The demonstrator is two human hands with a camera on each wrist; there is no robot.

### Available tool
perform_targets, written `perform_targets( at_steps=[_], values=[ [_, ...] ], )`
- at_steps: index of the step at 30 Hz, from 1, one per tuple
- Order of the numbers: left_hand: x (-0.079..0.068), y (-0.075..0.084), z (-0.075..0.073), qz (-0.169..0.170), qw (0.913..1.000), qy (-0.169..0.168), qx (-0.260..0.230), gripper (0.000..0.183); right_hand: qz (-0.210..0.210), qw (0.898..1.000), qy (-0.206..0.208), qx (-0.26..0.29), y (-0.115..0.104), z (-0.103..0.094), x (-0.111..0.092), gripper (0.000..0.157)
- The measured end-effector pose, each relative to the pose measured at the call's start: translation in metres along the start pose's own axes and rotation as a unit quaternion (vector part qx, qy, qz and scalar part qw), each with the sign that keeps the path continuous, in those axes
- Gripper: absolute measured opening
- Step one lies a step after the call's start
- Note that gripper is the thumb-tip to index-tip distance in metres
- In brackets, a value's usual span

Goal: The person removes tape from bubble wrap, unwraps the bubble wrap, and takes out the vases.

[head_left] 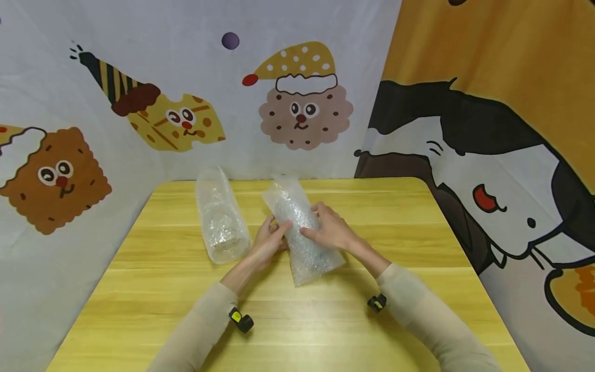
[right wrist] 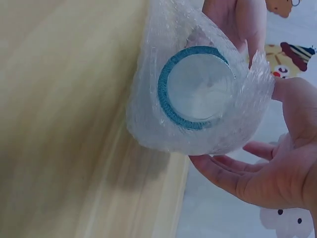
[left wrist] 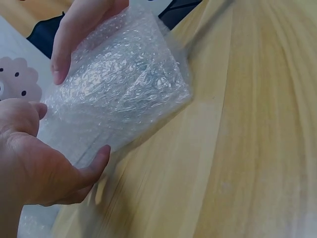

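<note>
Both hands hold a bubble-wrapped bundle [head_left: 303,253] between them, slightly above the wooden table. My left hand [head_left: 268,242] grips its left side, thumb on top, while my right hand [head_left: 331,227] holds the right side with the thumb across the wrap. In the right wrist view the lower end of the bubble wrap [right wrist: 148,119] gapes. Inside it shows a round clear end with a teal ring [right wrist: 166,94]; what object this is I cannot tell. A second bubble-wrapped bundle [head_left: 225,235], cylinder-shaped, lies on the table left of my left hand.
The yellow wooden table [head_left: 297,330] reaches back to a light cloth wall [head_left: 195,31] printed with cartoon biscuits and cheese. An orange and black cartoon cloth [head_left: 492,129] hangs on the right. Small black devices sit at both wrists.
</note>
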State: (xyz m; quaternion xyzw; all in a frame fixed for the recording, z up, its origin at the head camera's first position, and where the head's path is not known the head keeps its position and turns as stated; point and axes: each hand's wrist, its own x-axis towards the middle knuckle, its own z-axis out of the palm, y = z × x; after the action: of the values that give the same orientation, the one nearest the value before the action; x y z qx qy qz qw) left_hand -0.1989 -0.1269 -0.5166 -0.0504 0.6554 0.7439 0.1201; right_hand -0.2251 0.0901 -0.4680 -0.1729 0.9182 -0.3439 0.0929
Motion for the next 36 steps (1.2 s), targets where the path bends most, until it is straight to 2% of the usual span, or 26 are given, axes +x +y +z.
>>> perform_targets(
  at_steps=[7, 12, 19, 23, 27, 31, 36],
  values=[
    [-0.012, -0.001, -0.007, -0.009, 0.9996, -0.012, 0.024, 0.085, 0.018, 1.000, 0.015, 0.002, -0.013, 0.010, -0.022, 0.079],
    [-0.020, -0.001, -0.017, -0.025, 0.9988, -0.008, 0.040, 0.092, 0.015, 1.000, 0.011, 0.010, -0.024, 0.020, -0.034, 0.078],
    [-0.025, 0.003, -0.020, -0.027, 0.9976, -0.025, 0.058, 0.085, 0.012, 0.999, 0.036, 0.014, -0.029, 0.028, -0.049, 0.075],
    [-0.028, 0.007, -0.020, -0.028, 0.9948, -0.019, 0.096, 0.090, 0.025, 0.998, 0.041, 0.033, -0.027, 0.032, -0.054, 0.079],
    [-0.033, 0.013, -0.022, -0.019, 0.9895, -0.006, 0.143, 0.098, 0.026, 0.997, 0.044, 0.063, -0.023, 0.036, -0.053, 0.075],
    [-0.037, 0.018, -0.022, -0.001, 0.9837, 0.004, 0.180, 0.094, 0.017, 0.991, 0.033, 0.125, -0.017, 0.040, -0.050, 0.068],
    [-0.041, 0.022, -0.015, 0.031, 0.9700, 0.026, 0.240, 0.096, 0.026, 0.984, 0.023, 0.174, -0.003, 0.043, -0.049, 0.068]
  ],
)
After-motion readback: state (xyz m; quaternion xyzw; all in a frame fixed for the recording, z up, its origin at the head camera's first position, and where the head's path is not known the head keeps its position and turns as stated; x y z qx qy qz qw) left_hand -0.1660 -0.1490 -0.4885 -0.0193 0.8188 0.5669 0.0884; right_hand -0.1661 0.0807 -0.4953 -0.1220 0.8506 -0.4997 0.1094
